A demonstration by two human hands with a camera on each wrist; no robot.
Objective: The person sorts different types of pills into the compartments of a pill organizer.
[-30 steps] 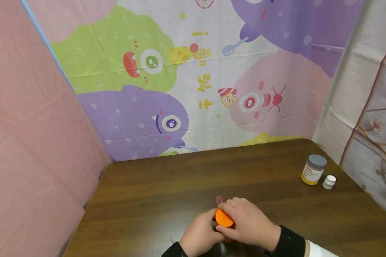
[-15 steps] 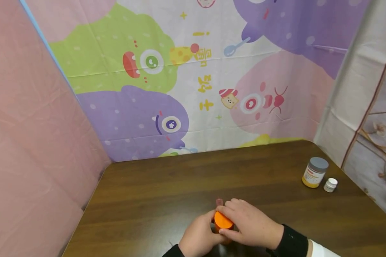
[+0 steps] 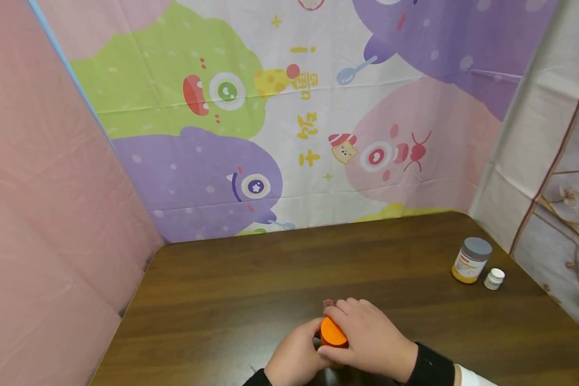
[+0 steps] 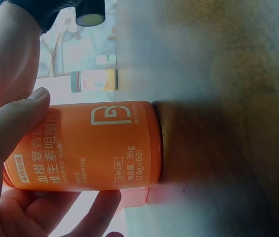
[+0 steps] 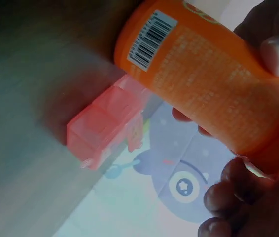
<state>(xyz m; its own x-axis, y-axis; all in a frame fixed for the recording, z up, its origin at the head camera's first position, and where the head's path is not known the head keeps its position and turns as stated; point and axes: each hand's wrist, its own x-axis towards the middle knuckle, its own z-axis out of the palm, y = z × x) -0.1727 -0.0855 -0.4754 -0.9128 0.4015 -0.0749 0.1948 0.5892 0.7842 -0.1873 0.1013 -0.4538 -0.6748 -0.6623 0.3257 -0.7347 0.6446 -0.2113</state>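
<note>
An orange vitamin bottle [image 4: 100, 148] with white print stands upright on the table, its flat orange lid [image 3: 333, 332] facing up. My left hand [image 3: 294, 351] grips the bottle's body from the left, thumb on one side and fingers on the other. Around the lid, from the right, curl the fingers and thumb of my right hand [image 3: 376, 343]. Just behind the bottle lies a translucent pink pill organizer [image 5: 105, 118] with several compartments; one small lid on it hangs open in the right wrist view. In the head view the hands hide most of the organizer.
Toward the table's right edge stand a jar [image 3: 472, 260] with a grey lid and yellow base, and a small white bottle [image 3: 494, 279] beside it. The brown table [image 3: 212, 289] backs onto a cartoon-print curtain [image 3: 309, 198]. A pink cloth [image 3: 53, 214] hangs at the left.
Both hands stay on the bottle and shift slightly left with it. The right hand turns a little at the lid, and less of the pink organizer shows behind it.
</note>
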